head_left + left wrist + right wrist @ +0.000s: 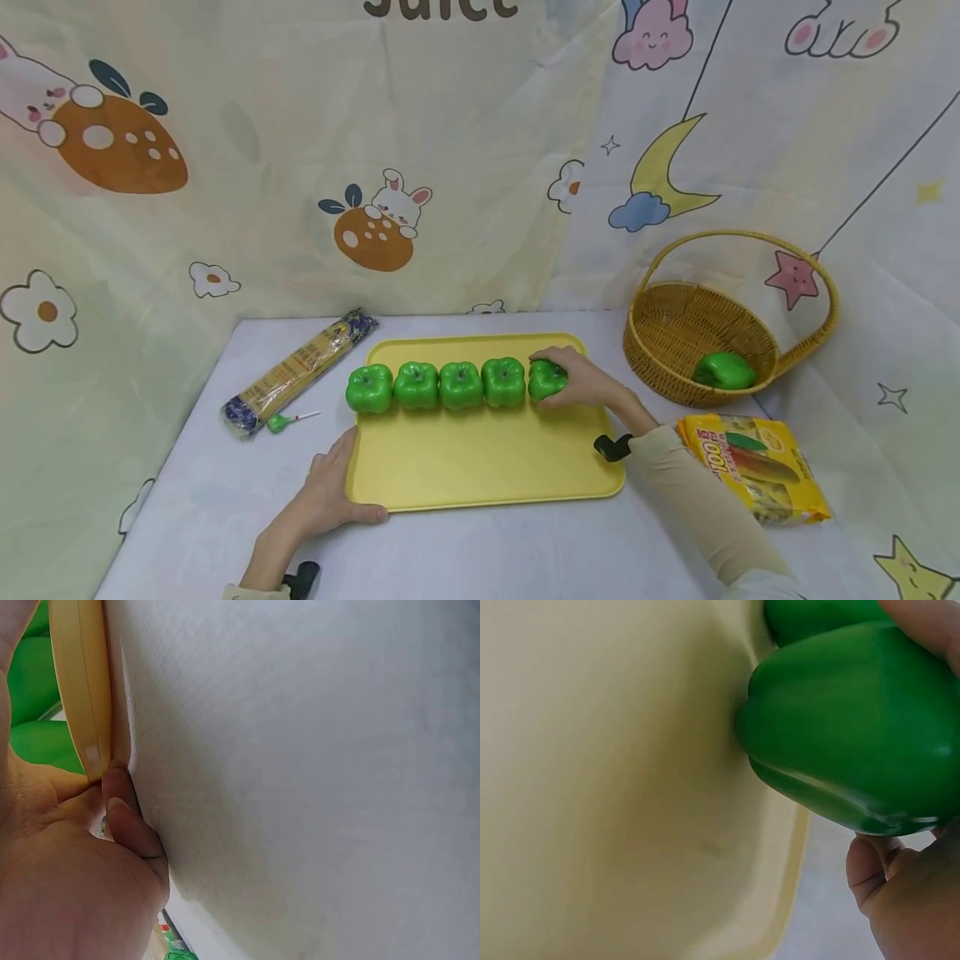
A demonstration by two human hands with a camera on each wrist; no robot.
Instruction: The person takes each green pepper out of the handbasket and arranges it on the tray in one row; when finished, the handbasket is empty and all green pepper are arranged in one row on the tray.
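Observation:
A row of green bell peppers [461, 385] stands along the far side of a yellow tray [480, 458]. At the row's right end, my right hand [581, 379] grips the last bell pepper [546, 379], thumb and fingers on opposite sides. In the right wrist view this bell pepper [847, 727] is close over the tray [615, 780], with a neighbouring pepper [817, 616] beside it. My left hand [327, 492] holds the tray's near left corner, thumb along the front edge. The left wrist view has its curled fingers [135, 829] at the tray's rim [82, 682].
A wicker basket [637, 350] with one green bell pepper [724, 371] inside stands at the back right. A yellow snack bag [757, 471] lies in front of it. Left of the tray are a long noodle packet [300, 372] and a green lollipop [279, 422].

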